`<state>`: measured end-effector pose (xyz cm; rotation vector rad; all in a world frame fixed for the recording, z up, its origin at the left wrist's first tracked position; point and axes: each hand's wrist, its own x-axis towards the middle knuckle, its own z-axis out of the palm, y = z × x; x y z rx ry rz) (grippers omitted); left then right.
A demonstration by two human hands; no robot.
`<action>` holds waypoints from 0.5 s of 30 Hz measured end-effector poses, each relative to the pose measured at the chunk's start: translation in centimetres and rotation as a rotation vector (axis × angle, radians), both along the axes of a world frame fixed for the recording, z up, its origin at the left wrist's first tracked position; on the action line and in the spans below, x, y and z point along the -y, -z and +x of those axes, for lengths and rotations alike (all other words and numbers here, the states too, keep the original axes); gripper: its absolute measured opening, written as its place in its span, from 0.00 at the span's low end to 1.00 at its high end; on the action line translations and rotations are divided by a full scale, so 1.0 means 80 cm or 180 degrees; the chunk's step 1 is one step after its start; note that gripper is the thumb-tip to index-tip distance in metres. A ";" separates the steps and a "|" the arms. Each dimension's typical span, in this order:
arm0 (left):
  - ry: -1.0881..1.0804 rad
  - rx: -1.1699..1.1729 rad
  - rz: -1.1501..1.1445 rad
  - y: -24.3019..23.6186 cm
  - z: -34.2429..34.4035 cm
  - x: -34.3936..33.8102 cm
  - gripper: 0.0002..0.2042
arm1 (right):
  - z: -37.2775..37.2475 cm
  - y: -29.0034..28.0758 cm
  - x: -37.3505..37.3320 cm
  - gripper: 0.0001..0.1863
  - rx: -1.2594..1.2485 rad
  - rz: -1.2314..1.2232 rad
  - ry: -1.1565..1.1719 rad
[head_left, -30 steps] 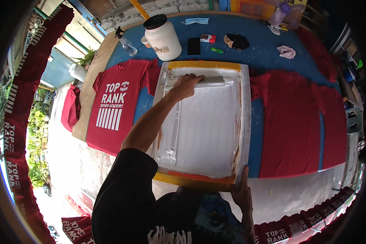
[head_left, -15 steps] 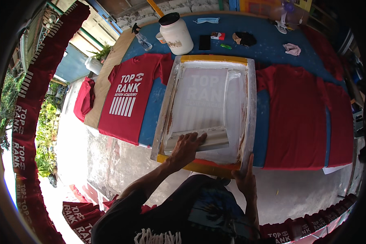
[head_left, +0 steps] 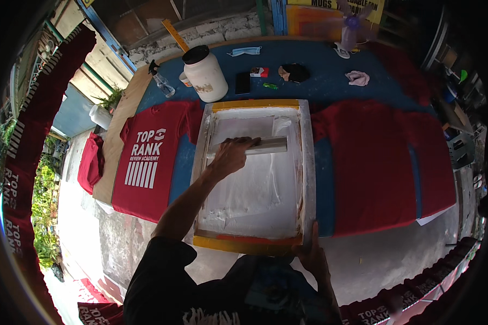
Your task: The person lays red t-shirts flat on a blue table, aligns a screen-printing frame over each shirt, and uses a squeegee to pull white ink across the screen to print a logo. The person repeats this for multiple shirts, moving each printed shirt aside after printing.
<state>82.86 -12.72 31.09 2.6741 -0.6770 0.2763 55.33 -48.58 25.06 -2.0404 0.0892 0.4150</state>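
Note:
A screen printing frame (head_left: 244, 245) with yellow ends lies on the table in front of me. White ink (head_left: 238, 200) coats its mesh, with streaks and a ridge running down the right part. My left hand (head_left: 230, 156) is closed over a squeegee (head_left: 272, 145), which lies crosswise on the mesh in the frame's far half. At the near right corner, my right hand (head_left: 311, 255) grips the frame, one finger stretched along its side. Left of the frame lies a printed red T-shirt (head_left: 145, 157); to the right is a plain red T-shirt (head_left: 371, 168).
Along the back of the blue table (head_left: 324, 184) stand a large white jar (head_left: 206, 76) and a spray bottle (head_left: 162, 84). A phone (head_left: 243, 83), a face mask (head_left: 245, 51) and a pink cloth (head_left: 358, 78) lie there too. Printed red shirts hang at far left (head_left: 24, 189).
My left hand has moved the squeegee from the near end of the mesh to the far half. The lettering seen through the mesh is now hidden under white ink. My right hand stays at the corner.

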 end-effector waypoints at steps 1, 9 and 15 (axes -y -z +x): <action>-0.0013 0.0031 0.0124 0.005 0.036 -0.001 0.31 | 0.000 -0.001 -0.001 0.59 0.0067 -0.0014 -0.0001; -0.0107 -0.0492 0.0849 0.027 0.176 0.004 0.35 | 0.007 -0.012 -0.001 0.63 -0.0468 -0.0328 -0.0085; 0.0148 -0.0787 0.0834 0.025 0.093 0.002 0.35 | 0.001 -0.002 -0.004 0.61 0.0109 -0.0219 -0.0062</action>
